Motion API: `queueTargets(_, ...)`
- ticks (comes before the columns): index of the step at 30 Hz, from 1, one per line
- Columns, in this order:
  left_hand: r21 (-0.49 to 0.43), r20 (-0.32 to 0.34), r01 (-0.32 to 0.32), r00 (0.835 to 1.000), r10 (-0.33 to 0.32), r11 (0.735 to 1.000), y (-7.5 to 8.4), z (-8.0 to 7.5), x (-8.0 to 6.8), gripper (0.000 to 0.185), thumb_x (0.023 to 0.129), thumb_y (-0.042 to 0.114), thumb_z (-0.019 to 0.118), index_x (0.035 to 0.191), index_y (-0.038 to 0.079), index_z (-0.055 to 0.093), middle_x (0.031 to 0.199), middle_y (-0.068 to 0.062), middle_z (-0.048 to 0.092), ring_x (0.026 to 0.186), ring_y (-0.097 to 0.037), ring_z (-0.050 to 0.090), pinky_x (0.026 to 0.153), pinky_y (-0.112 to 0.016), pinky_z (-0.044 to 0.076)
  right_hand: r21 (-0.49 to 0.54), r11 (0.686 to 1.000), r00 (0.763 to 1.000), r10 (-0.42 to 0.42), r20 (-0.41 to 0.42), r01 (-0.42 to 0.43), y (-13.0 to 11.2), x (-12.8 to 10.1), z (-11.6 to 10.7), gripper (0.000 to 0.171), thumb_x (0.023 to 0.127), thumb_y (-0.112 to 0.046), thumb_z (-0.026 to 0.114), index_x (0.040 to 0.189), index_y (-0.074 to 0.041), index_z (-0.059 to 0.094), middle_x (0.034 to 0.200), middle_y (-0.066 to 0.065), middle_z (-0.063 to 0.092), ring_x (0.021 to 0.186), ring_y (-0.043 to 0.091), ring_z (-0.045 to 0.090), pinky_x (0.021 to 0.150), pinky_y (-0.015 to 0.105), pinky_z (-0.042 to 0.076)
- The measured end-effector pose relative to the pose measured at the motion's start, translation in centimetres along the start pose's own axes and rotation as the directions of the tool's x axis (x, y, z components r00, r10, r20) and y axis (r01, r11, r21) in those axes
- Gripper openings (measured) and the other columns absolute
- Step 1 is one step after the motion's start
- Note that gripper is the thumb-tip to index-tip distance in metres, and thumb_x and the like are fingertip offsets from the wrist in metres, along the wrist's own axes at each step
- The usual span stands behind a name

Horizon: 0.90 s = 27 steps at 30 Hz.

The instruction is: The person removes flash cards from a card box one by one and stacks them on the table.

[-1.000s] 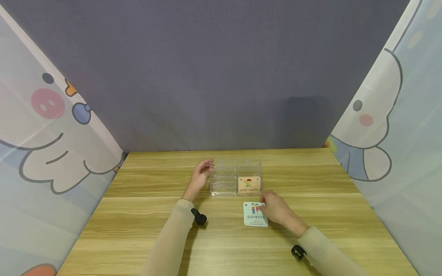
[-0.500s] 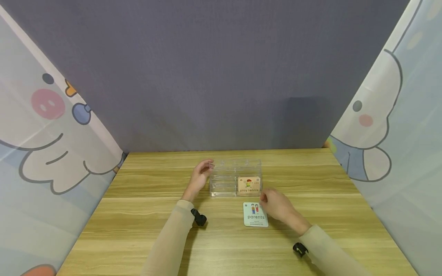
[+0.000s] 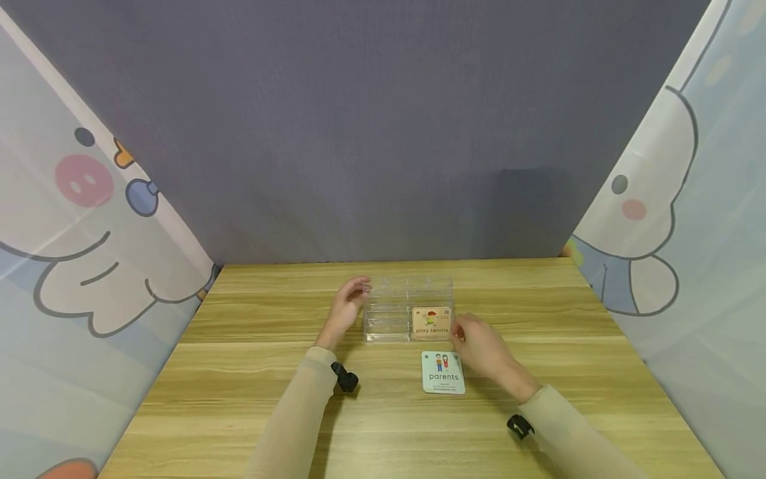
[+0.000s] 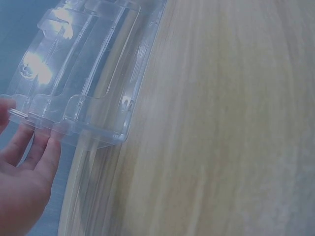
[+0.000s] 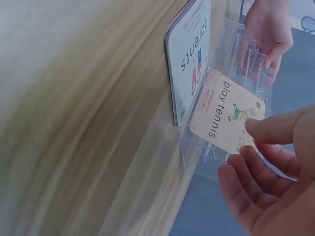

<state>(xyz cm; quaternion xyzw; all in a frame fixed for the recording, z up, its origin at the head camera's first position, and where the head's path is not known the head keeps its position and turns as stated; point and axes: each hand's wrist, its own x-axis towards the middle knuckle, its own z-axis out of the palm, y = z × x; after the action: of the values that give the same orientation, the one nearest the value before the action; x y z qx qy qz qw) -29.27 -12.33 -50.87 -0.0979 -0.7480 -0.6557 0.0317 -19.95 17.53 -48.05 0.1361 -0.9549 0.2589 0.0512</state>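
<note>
Your left hand [image 3: 347, 307] rests flat against the clear rack [image 3: 389, 309]; your right hand [image 3: 479, 346], relaxed, touches its tennis card [image 3: 431, 321]. Push carelessly and that card could tip out.

Pale cards, clear rack, wood-grain table

"play tennis" card [image 3: 431, 322] peach; "parents" card [image 3: 443, 372] pale blue; rack [image 3: 389, 309] transparent; table [image 3: 239, 372] light striped wood; backdrop [image 3: 383, 133] grey-violet; sleeves [image 3: 299, 412] beige.

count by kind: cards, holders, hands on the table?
Cards: 2 (play tennis card in the holder, parents card flat on the table)
Clear holders: 1 (acrylic holder)
Hands: 2 (left hand, right hand)
Total: 5
</note>
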Motion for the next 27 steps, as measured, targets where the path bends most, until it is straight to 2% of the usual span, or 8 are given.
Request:
queueTargets(13,-0.006,-0.005,0.000,1.000,0.000,1.000,-0.2,-0.1,0.1,0.034,0.101,-0.005,0.055,0.133,0.004,0.061,0.123,-0.020,0.064,0.120,-0.036,0.058,0.104,-0.048,0.046,0.031,0.999,0.992,-0.039,-0.123,0.044,-0.3,0.7,-0.4,0.012,0.089,-0.006,0.076,0.089,-0.010,0.065,0.083,-0.001,0.060,0.073,0.014,0.054,0.061,0.030,0.048)
queueTargets(22,-0.010,0.002,-0.005,1.000,0.005,1.000,-0.2,-0.1,0.0,0.034,0.101,-0.005,0.056,0.133,0.005,0.061,0.126,-0.024,0.062,0.120,-0.034,0.057,0.102,-0.046,0.046,0.057,0.997,0.985,-0.033,-0.168,0.043,0.0,1.1,-0.2,0.017,0.089,-0.009,0.077,0.103,-0.005,0.068,0.097,0.007,0.065,0.088,0.023,0.062,0.073,0.038,0.056)
queueTargets(27,-0.015,0.001,-0.003,1.000,0.003,1.000,-0.2,-0.1,0.0,0.034,0.101,-0.004,0.056,0.133,0.005,0.062,0.125,-0.022,0.063,0.121,-0.035,0.057,0.103,-0.046,0.046,0.031,0.998,0.981,-0.052,-0.186,0.059,0.1,1.3,-0.2,0.024,0.088,-0.007,0.078,0.109,-0.001,0.068,0.100,0.011,0.065,0.090,0.025,0.062,0.074,0.038,0.057)
